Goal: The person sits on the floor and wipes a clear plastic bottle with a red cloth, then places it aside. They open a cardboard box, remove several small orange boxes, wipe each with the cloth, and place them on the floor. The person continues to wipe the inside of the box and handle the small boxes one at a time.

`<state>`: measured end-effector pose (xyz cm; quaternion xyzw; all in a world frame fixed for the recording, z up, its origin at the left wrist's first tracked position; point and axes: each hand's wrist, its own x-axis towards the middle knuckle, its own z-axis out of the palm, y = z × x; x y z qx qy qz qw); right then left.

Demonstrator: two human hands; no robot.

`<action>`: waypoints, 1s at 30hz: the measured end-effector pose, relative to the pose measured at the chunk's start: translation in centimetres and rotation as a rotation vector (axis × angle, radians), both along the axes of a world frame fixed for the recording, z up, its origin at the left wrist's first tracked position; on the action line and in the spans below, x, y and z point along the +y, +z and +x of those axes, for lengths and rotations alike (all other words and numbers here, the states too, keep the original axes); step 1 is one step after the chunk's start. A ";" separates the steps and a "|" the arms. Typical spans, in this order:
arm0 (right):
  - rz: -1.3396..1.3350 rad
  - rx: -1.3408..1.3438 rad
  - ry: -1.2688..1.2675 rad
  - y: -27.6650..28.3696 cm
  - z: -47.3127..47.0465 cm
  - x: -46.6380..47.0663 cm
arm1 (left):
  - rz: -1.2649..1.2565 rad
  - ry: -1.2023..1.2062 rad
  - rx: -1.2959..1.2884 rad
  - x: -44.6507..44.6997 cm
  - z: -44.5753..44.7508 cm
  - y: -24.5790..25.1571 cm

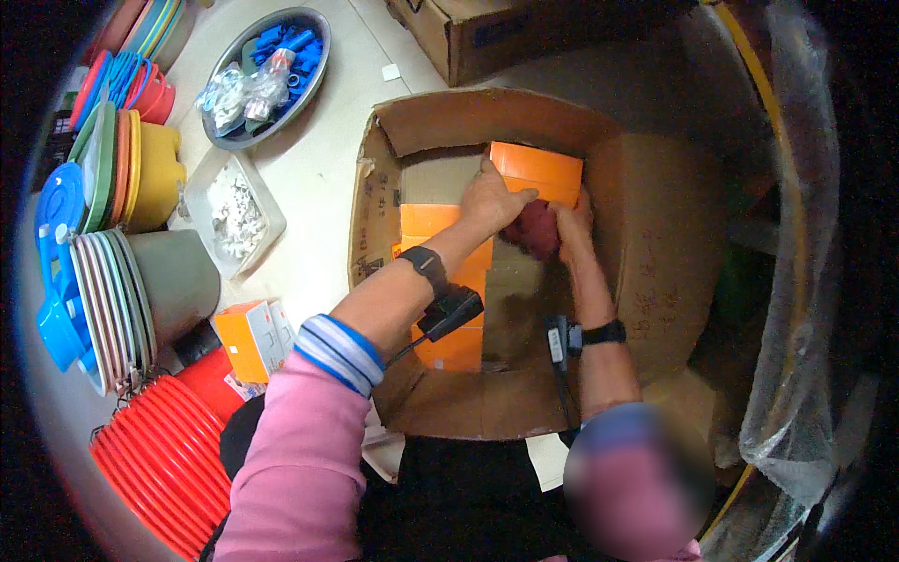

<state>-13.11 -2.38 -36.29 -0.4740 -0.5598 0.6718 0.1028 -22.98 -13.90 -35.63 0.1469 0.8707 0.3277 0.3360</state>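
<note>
Both of my hands reach into a large open cardboard carton (495, 406). An orange box (541, 163) is between them near the carton's far right corner. My left hand (493, 197) grips its left end, thumb towards the near side. At its right end, my right hand (574, 218) holds the box, partly in shadow. Just below the box is a dark red surface (532, 230) that is too dim to identify. More orange boxes (449, 218) lie along the carton's left side, partly behind my left forearm. Brown cardboard shows in the carton's bottom.
A metal basin (324, 53) of blue plastic parts and a clear plastic tub (270, 239) of small white pieces stand left. Stacked red buckets (158, 449), grey buckets (175, 274) and another orange box (246, 344) line that side. A cardboard box (477, 42) stands beyond; plastic sheeting (786, 393) hangs right.
</note>
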 end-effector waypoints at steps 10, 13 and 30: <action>0.150 0.035 -0.091 5.7 1.4 -5.9 | 0.012 0.023 -0.038 -1.4 -3.0 5.7; 0.219 0.060 -0.030 9.5 2.4 -7.5 | 0.079 0.010 -0.009 -2.8 -3.0 9.5; 0.176 0.788 0.029 30.2 2.3 -18.3 | 0.668 -0.131 0.856 -18.7 -2.1 38.1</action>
